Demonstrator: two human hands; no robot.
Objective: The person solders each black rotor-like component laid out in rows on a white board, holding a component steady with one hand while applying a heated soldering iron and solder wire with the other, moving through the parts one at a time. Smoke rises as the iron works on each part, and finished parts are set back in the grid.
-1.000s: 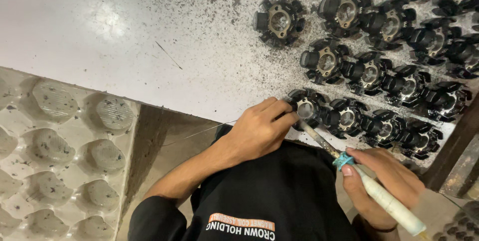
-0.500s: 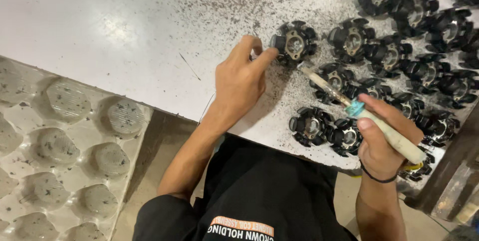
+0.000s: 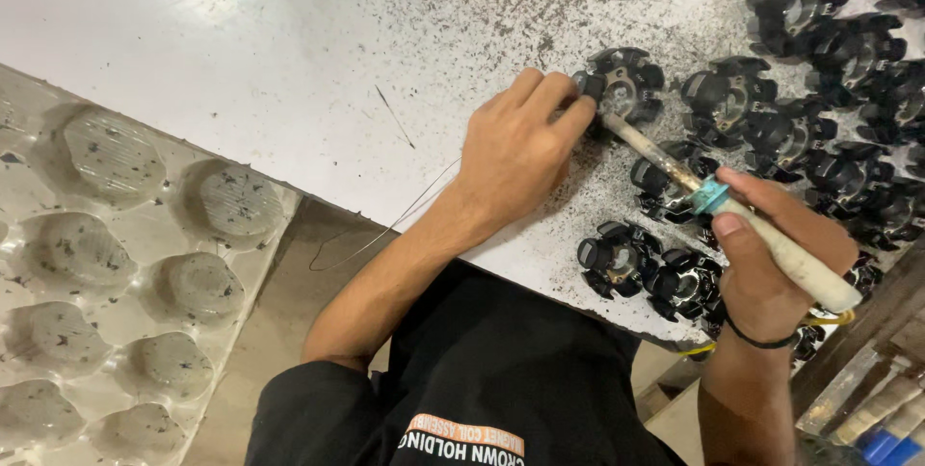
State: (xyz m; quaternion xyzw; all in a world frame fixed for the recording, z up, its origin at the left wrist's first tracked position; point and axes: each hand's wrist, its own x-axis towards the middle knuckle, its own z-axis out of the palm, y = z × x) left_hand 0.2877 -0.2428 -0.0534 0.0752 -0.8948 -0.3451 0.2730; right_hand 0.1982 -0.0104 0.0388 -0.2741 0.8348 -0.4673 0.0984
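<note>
White speckled desk point(image 3: 241, 61), my left hand point(image 3: 515, 143) pinching a black round slotted part point(image 3: 621, 90), right hand point(image 3: 771, 259) closed around a pale-handled tool point(image 3: 771, 239), I see its tip touching the part.

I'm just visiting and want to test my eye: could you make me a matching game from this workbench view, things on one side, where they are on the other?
Things:
1. white speckled metal tabletop
2. pale moulded plastic tray with round pockets
3. long pale-handled tool with a teal collar
4. black round toothed part

Places:
A. gripped in the right hand
B. held by the left hand
C. far left, beside the table
D. under all the parts

Pairs: 1-D, 2-C, 3-A, 4-B
</note>
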